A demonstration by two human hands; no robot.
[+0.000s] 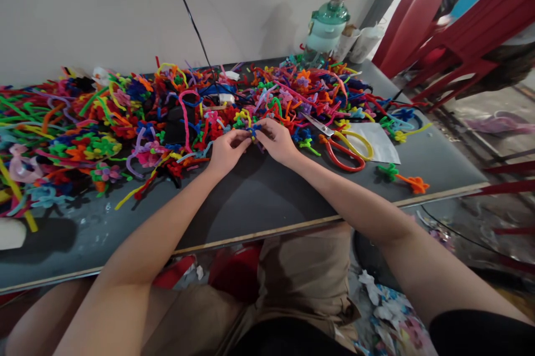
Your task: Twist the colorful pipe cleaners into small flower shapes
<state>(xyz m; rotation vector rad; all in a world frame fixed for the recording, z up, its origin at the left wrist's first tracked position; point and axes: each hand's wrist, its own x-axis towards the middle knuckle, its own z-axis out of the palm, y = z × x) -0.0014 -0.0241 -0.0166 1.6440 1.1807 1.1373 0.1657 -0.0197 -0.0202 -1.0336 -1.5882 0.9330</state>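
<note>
My left hand [228, 150] and my right hand [278, 140] meet at the middle of a dark table [251, 200]. Both pinch a small blue pipe-cleaner piece [253, 131] between their fingertips, at the front edge of a big heap of coloured pipe cleaners [125, 116]. The fingers of each hand are curled closed round the piece. Much of the piece is hidden by my fingers.
Red-and-yellow-handled scissors [343, 147] lie on a white paper sheet [378, 141] right of my right hand. A green and orange pipe-cleaner flower [403, 176] lies near the table's right front edge. A pale green bottle [328, 27], cups and red chairs [438, 27] stand at the back right.
</note>
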